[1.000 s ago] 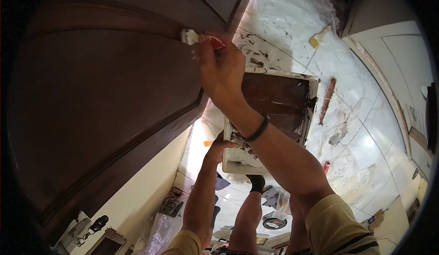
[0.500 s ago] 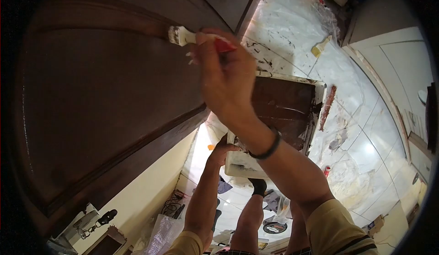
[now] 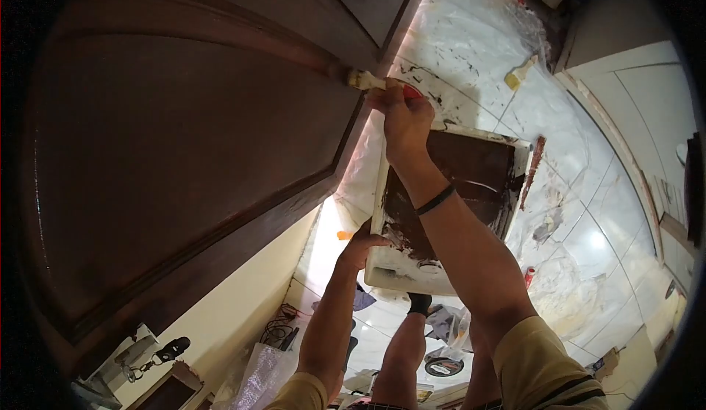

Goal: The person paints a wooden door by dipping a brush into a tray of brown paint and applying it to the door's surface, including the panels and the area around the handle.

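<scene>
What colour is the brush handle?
The brush handle is red, showing just past the right hand in the head view.

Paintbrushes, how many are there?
2. One paintbrush is in the right hand, bristles against the brown door. The other paintbrush lies on the plastic-covered floor beyond the paint tray that the left hand holds. Others may be hidden.

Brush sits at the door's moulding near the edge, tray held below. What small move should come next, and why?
Probably draw the brush leftward along the moulding: the right hand has it near the door panel's right end, bristles on the wood, and the left hand holds the tray below.
</scene>
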A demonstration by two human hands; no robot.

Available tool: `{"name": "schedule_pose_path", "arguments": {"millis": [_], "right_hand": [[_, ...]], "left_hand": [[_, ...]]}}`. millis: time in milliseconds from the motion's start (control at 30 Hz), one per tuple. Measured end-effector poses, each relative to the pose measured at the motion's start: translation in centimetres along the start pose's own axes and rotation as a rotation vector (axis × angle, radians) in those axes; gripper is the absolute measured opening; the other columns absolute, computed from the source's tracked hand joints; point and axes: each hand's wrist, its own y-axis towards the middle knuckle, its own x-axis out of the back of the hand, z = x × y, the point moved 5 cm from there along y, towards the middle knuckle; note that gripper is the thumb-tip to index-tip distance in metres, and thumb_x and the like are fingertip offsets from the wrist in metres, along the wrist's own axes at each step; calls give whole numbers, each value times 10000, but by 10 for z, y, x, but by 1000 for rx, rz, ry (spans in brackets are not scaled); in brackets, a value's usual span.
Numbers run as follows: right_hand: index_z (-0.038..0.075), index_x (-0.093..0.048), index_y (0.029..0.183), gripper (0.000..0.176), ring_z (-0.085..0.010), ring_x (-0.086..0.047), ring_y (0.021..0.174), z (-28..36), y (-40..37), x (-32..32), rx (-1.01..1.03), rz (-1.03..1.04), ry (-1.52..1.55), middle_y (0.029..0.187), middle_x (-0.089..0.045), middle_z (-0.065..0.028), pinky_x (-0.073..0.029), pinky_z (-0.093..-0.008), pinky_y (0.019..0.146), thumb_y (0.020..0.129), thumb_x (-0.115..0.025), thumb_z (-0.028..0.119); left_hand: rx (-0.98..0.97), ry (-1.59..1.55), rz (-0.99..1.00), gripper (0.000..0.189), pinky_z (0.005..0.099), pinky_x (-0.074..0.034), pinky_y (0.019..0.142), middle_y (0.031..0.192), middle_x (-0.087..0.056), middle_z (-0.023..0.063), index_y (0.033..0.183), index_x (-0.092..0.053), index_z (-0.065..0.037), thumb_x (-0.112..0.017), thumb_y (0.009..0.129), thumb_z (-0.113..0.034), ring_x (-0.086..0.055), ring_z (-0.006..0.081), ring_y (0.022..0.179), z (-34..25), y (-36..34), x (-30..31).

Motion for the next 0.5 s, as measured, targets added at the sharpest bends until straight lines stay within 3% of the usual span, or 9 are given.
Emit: {"name": "schedule_pose_path", "arguments": {"millis": [67,167,200,267,400,500], "right_hand": [[-89,-599,964,253,-193,-653,684,2,3,8,57,-96,-279,820,-669,-160,-546,-293,665,908,-598,158],[-89,-605,962,257,-173,-649,665,17,-8,-24,213,59,-293,757,-669,-142,-534,-278,638,912,-592,163],[-76,-608,977,256,-172,-650,672,39,-22,-40,228,74,-435,754,-672,-137,-526,-274,629,916,-586,172],[-67,-610,985,261,-176,-650,667,74,-46,-63,264,191,-229,744,-673,-132,-520,-271,641,925,-582,185],[-48,-609,991,237,-223,-656,762,119,-65,-79,127,398,302,847,-671,-168,-529,-315,721,933,-570,178],[-52,-596,1011,242,-251,-652,819,94,-57,-70,12,427,444,903,-660,-187,-531,-340,753,934,-562,175]], "left_hand": [[1,8,4,760,344,-484,886,1146,-583,105,1352,-386,-2,-605,625,13,-595,221,1013,2,1,-6],[3,27,-6,773,337,-480,895,1165,-579,107,1360,-377,-1,-605,621,12,-592,217,1024,2,-1,-19],[7,32,-13,777,334,-478,899,1171,-578,108,1362,-375,0,-605,620,11,-591,216,1028,2,-3,-22],[-1,33,-19,786,331,-475,902,1183,-574,107,1368,-368,0,-607,619,11,-584,210,1045,6,-3,-19],[-9,27,-59,794,319,-477,895,1180,-576,103,1374,-360,1,-611,621,22,-578,200,1053,8,-1,-19],[-26,56,-31,792,314,-483,882,1183,-572,99,1376,-356,1,-611,627,39,-579,199,1044,8,-1,-16]]}}
